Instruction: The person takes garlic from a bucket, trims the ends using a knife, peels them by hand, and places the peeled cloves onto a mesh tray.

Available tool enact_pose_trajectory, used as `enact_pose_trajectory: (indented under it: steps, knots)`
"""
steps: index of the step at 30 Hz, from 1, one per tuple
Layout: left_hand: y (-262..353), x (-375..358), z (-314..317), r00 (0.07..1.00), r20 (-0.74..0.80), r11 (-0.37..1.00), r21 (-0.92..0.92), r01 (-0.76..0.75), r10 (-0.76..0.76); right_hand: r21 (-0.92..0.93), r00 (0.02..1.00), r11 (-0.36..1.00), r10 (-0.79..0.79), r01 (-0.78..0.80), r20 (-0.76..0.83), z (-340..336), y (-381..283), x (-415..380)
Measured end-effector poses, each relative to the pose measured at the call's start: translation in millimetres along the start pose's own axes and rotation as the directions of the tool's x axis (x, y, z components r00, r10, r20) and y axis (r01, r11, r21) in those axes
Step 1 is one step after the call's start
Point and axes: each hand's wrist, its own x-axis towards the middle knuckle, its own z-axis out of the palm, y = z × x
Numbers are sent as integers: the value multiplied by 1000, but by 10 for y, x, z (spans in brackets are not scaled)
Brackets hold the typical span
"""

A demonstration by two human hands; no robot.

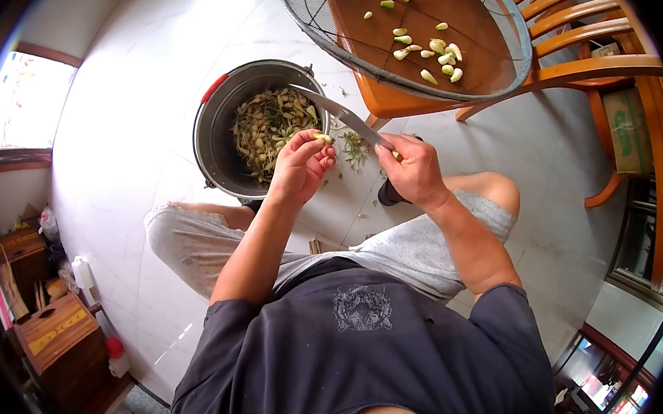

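My left hand (298, 167) pinches a small pale bulb (324, 138), like a garlic clove or a small onion, between thumb and fingertips. It is over the near right rim of a metal bucket (215, 130). A heap of unpeeled bulbs (268, 130) with roots and dry stems lies inside. My right hand (415, 169) is closed round the handle of a knife (347, 117). Its broad blade points up and left, with the tip over the bucket's right side. Trimmed white-green bulbs (438, 46) lie scattered in a round mesh sieve (516, 36).
The sieve sits on the seat of a wooden chair (385, 95) at upper right. Green trimmings (356, 150) lie on the tiled floor (141, 120) beside the bucket. At left is a small wooden cabinet (56, 330). A box (628, 132) rests by the chairs at far right.
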Motion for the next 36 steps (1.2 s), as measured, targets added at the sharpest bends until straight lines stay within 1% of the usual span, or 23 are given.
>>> enact_pose_trajectory:
  steps: [1,4,5,8,10,12,15,19,25,30,33,36]
  knots:
    - [0,-6,16,1000,-14,1000,-6,-8,8,39,1000,999,-7,7,-14,6,-6,-6]
    - [-24,-8,64,997,-81,1000,-1,-1,1,20,986,986,-163,164,-31,27,-12,-43]
    - [-32,-5,77,994,-107,1000,5,7,-6,17,982,982,-186,187,-33,45,-13,-57]
    - [-98,8,32,995,-95,998,-45,36,-40,0,968,969,-248,248,-27,77,-39,-73]
    - [-157,15,14,994,-98,994,-104,30,-41,-16,960,960,-281,281,-11,48,-123,-38]
    - [-199,20,2,994,-97,987,-159,27,-42,-71,958,956,-286,286,10,25,-201,-18]
    - [-227,19,35,984,-141,974,-215,75,-106,-115,950,943,-314,312,0,51,-155,-29]
    - [-226,2,85,994,-86,974,-222,52,-73,-156,936,926,-350,343,-19,59,-146,-21]
    - [-254,-25,115,992,-88,973,-222,72,-93,-193,948,931,-319,311,-11,47,-276,-3]
    - [-274,-27,121,990,-79,966,-242,91,-113,-204,938,918,-347,340,0,35,-204,-3]
    - [-295,-43,120,991,-60,959,-263,100,-120,-210,936,915,-353,345,-1,35,-203,-7]
    - [-344,-40,90,990,-28,936,-331,119,-136,-213,931,911,-365,354,-11,44,-200,-18]
